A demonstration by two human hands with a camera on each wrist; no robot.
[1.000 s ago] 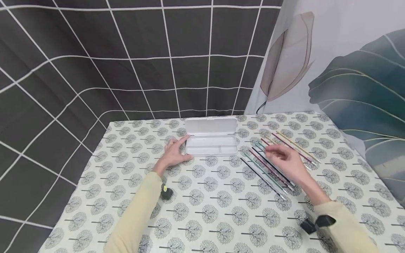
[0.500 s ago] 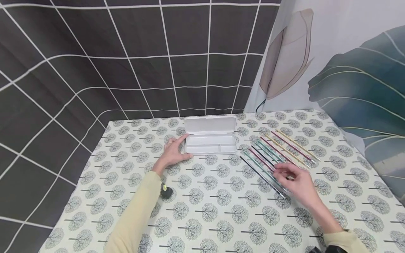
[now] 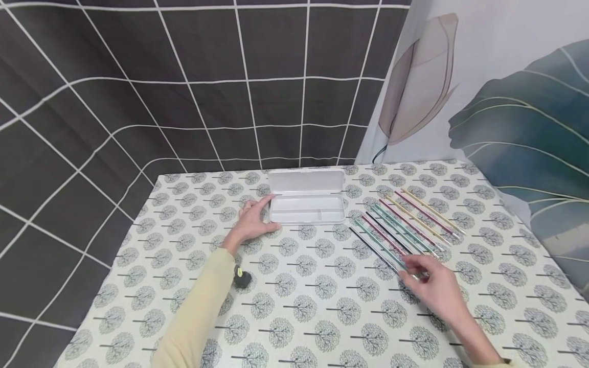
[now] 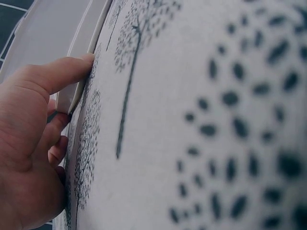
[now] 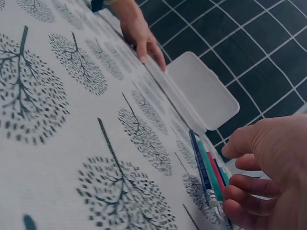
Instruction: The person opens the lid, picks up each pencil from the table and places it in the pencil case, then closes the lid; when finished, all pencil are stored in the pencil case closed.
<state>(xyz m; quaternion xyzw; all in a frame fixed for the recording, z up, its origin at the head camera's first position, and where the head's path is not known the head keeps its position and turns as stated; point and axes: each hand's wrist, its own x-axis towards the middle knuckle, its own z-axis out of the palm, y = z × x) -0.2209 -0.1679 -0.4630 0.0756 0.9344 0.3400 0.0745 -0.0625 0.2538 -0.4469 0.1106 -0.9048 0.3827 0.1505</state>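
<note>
A white pencil case [image 3: 301, 202] stands open at the back of the table, its lid [image 3: 306, 181] raised and a divider splitting the inside. My left hand [image 3: 250, 221] grips its left end, thumb on the front edge and index finger at the back corner; the left wrist view shows the thumb [image 4: 69, 72] against the wall. On the right, several pencils lie side by side in yellow, red, green and dark blue. My right hand [image 3: 434, 286] is over the near ends of the leftmost ones. In the right wrist view its relaxed fingers are apart from the dark blue pencil [image 5: 200, 163].
A cream tablecloth [image 3: 313, 312] printed with trees covers the table. Behind it hangs a dark cloth [image 3: 207, 102] with a white grid, and a leaf-patterned curtain [image 3: 520, 128] hangs at the right.
My right hand has come back toward the table's near side, from above the pencils to their near ends. A yellow and a green pencil it covered now show. The left hand stays put.
</note>
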